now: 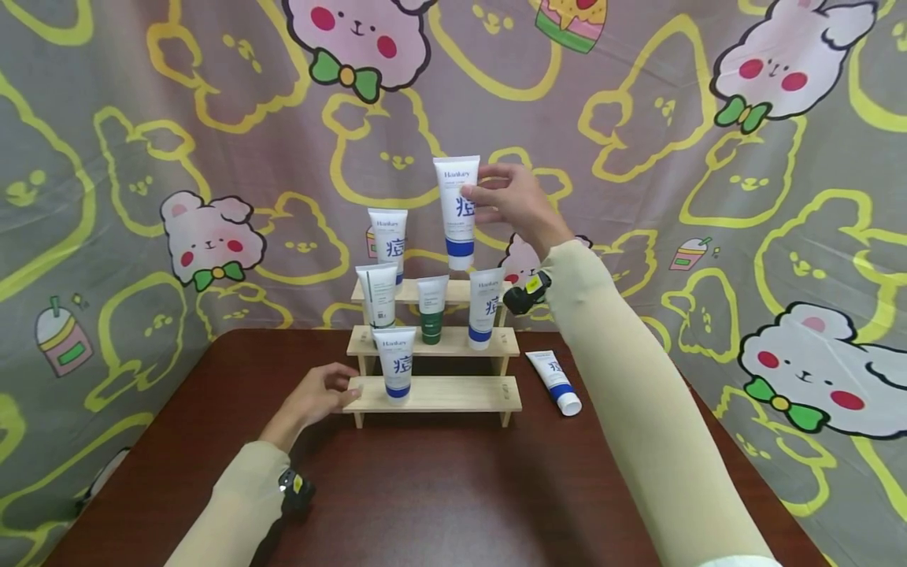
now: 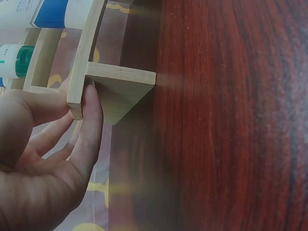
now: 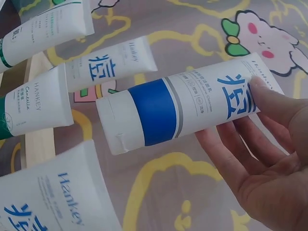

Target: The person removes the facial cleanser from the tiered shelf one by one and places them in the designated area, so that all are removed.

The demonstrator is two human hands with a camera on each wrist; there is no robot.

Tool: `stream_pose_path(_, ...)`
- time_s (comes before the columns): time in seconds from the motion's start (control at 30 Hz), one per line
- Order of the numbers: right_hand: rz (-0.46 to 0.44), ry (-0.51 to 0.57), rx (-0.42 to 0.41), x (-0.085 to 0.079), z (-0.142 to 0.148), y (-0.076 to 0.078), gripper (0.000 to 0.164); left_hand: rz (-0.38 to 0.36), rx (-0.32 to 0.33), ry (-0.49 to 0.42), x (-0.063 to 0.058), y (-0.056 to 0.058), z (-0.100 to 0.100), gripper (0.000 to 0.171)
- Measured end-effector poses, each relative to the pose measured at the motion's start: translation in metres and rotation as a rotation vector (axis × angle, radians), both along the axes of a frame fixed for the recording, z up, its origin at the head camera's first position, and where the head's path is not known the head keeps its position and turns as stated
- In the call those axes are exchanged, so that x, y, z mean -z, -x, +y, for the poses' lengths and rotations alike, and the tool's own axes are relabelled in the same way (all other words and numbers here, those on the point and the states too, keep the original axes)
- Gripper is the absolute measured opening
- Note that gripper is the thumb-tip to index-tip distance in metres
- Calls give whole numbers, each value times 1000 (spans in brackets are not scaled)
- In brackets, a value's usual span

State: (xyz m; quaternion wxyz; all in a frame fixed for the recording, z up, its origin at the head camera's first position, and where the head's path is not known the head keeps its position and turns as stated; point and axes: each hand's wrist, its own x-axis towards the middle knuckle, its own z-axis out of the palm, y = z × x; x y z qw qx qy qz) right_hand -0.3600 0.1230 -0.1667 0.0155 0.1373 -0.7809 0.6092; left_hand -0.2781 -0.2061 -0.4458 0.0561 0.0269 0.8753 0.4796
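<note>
**A tube in the air, and the rack held at its end**

Nearest to you is the dark red tabletop (image 1: 425,488). On it, just to the right of the wooden rack (image 1: 449,386), lies the loose tube (image 1: 554,382), label up and cap toward you.

Your left hand (image 1: 319,398) pinches the left end of the lowest shelf (image 2: 86,53), the board between thumb and fingers, probably so that the rack does not slide. On this shelf the front tube (image 1: 397,358) stands on its cap, its label facing you.

Behind it, the middle shelf (image 1: 457,340) carries the green-striped tube (image 1: 379,295), whose foot is hidden, then the small green tube (image 1: 432,311) and the blue-banded tube (image 1: 485,307). The last two stand on their caps, I think because the cap makes a steady foot and the label then reads correctly.

Farther up, your right hand (image 1: 520,201) grips the held tube (image 1: 457,209) around its upper part, which seems to leave the cap free for standing. This tube is upright, just above the top shelf (image 1: 459,291), apart from the board. At the left of that shelf stands the back tube (image 1: 388,240); behind everything hangs the patterned curtain (image 1: 638,276).
</note>
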Motion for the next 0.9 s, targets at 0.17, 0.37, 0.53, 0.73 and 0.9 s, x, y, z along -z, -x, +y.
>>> stream_pose_path(0.17, 19, 27, -17, -4, 11, -2, 52, -20, -8, -16, 0, 1, 0, 39)
stream_pose_path(0.37, 34, 26, -25, -8, 24, -5, 50, -22, -11, -18, 0, 1, -1, 39)
stream_pose_path(0.53, 23, 31, -25, -9, 35, -8, 49, -30, -25, 10, -1, 1, 0, 40)
stream_pose_path(0.73, 8, 21, -32, -8, 44, -9, 51, -27, -21, 9, -1, 1, 0, 41)
stream_pose_path(0.9, 25, -32, -12, -3, 51, -9, 51, -6, -7, -12, 0, 1, 0, 40)
